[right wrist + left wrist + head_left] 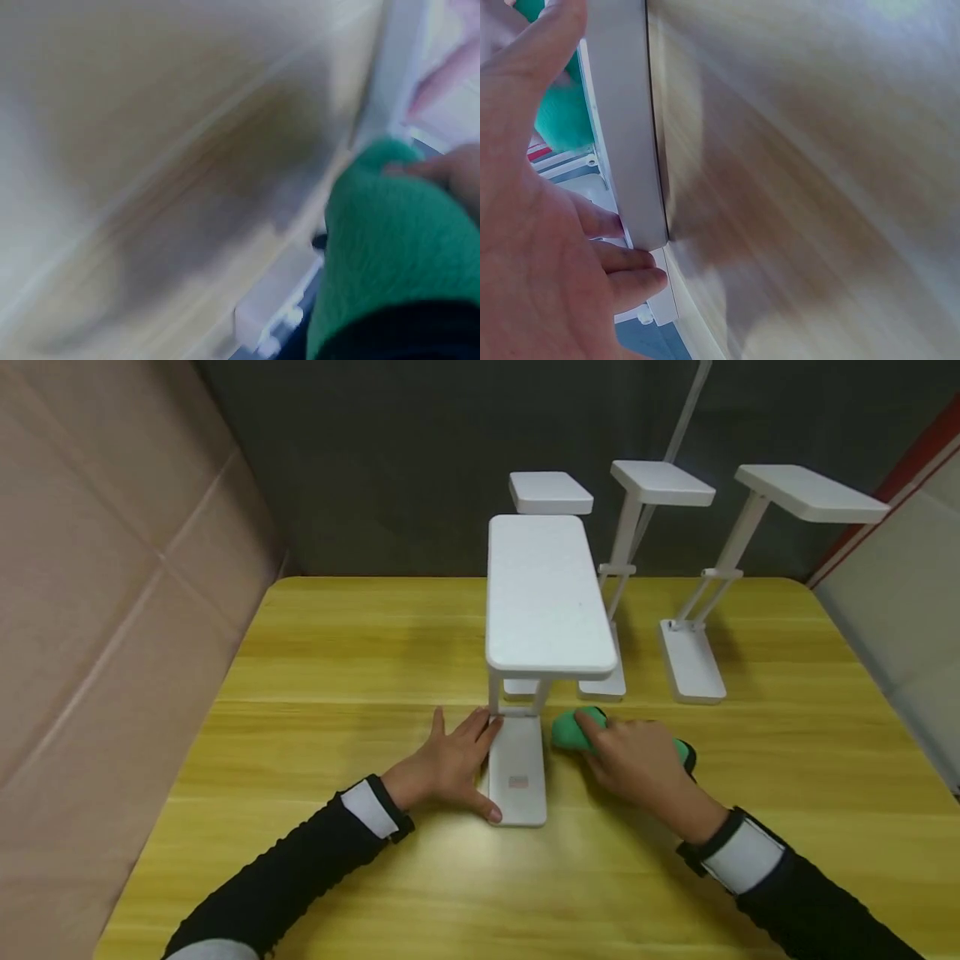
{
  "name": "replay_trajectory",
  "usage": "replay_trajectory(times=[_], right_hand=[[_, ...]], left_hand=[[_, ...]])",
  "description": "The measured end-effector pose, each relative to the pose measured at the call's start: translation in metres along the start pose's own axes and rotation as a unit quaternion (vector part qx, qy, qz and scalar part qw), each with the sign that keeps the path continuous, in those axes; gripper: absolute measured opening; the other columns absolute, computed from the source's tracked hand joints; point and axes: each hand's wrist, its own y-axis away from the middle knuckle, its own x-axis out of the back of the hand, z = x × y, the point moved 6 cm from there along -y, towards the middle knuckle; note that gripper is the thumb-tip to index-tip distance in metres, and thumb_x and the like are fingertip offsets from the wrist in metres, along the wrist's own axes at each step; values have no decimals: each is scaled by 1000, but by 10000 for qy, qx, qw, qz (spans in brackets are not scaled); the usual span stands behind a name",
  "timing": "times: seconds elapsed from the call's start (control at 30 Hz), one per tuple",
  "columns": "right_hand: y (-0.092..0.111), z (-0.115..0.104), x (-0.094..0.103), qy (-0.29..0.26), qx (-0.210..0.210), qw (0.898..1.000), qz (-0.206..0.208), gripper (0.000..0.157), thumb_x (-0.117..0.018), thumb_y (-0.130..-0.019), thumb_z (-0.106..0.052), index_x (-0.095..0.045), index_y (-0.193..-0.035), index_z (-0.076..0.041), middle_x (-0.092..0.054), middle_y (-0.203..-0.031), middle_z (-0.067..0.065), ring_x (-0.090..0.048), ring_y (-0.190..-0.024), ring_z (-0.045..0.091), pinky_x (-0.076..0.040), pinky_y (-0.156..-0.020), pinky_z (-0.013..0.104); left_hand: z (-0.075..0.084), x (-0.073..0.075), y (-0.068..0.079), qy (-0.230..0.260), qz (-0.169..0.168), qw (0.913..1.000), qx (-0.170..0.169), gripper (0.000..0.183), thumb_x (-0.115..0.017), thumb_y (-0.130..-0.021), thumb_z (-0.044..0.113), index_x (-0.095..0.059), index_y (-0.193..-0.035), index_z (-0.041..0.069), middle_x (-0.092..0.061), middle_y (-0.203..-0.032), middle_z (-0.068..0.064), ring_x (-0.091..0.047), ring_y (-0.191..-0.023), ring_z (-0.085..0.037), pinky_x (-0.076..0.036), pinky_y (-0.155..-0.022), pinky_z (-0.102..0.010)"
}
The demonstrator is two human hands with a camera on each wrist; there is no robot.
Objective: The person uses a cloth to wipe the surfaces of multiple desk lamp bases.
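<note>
A white folding lamp with a flat rectangular head stands upright on the wooden table. My left hand rests at the left side of its base, fingers spread. In the head view the thumb touches the near corner and the fingertips reach the hinge end. My right hand holds a fuzzy green cloth-like pad with black trim, just right of the base. The right wrist view shows the green pad close up, fingertips on it. Most of the pad is hidden under the hand in the head view.
Behind stand more white lamps of the same kind: one partly hidden lamp, a middle lamp and a right lamp. A dark panel closes the back. The wooden table ends at a pinkish wall on the left.
</note>
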Motion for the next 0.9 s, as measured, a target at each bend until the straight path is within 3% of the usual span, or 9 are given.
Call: replay_trajectory(times=[0.1, 0.23, 0.37, 0.57, 0.7, 0.77, 0.83, 0.9], right_hand=[[-12, -9, -13, 159, 45, 9996, 227, 31, -58, -77, -15, -52, -103, -1, -31, -47, -1, -27, -36, 8, -22, -29, 26], [-14, -19, -16, 137, 300, 9992, 231, 20, -59, -76, -13, -53, -91, 0, -30, -46, -2, -26, -36, 8, -22, -29, 26], [-7, -27, -10, 25, 750, 9972, -3, 17, -60, -73, -12, -55, -87, -4, -28, -45, -4, -24, -36, 7, -22, -30, 26], [11, -45, 5, -265, 1498, 9862, -656, 28, -67, -64, -14, -57, -91, -10, -31, -46, -6, -27, -40, 4, -23, -33, 24], [21, -58, 13, -671, 1955, 9709, -1210, 25, -70, -67, -18, -59, -89, -17, -32, -49, -8, -29, -42, 3, -26, -36, 23], [24, -62, 16, -1223, 2119, 9549, -1685, 28, -71, -69, -23, -62, -96, -23, -39, -53, -13, -32, -46, 0, -29, -39, 22], [24, -62, 19, -1919, 2058, 9353, -2144, 33, -70, -73, -27, -61, -104, -28, -45, -59, -16, -35, -49, -2, -33, -42, 22], [17, -57, 22, -2373, 1782, 9259, -2337, 38, -69, -76, -29, -59, -112, -29, -48, -62, -17, -37, -50, -2, -34, -44, 22]], left_hand=[[1, -4, 0, 31, -5, 10000, -83, 125, -60, -58, 79, -3, -142, 5, -2, -149, -15, -3, -135, -27, -4, -94, -73], [1, -7, -2, -24, 30, 9999, -119, 126, -57, -58, 80, -1, -142, 6, 1, -149, -14, -2, -136, -27, -4, -94, -72], [-3, -5, -4, -184, 27, 9998, 26, 127, -56, -57, 82, 1, -142, 8, 2, -149, -14, -1, -136, -26, -4, -95, -71], [-5, -1, -2, -262, -23, 9996, 94, 127, -56, -57, 82, 0, -142, 7, 2, -149, -15, -2, -135, -27, -4, -96, -71], [-5, -1, 0, -232, 2, 9997, 104, 127, -57, -57, 81, -1, -142, 6, 0, -149, -15, -2, -135, -27, -4, -95, -71], [-6, -1, 0, -144, 29, 9999, 81, 127, -58, -57, 80, -2, -142, 6, 0, -149, -15, -2, -135, -27, -4, -95, -72], [-6, -2, 0, -28, 48, 10000, 48, 127, -59, -57, 80, -1, -142, 6, 1, -149, -14, -2, -136, -26, -3, -95, -71], [-7, -4, -1, 62, 94, 9999, 13, 126, -59, -57, 80, 1, -142, 8, 2, -149, -12, -1, -136, -25, -2, -95, -71]])
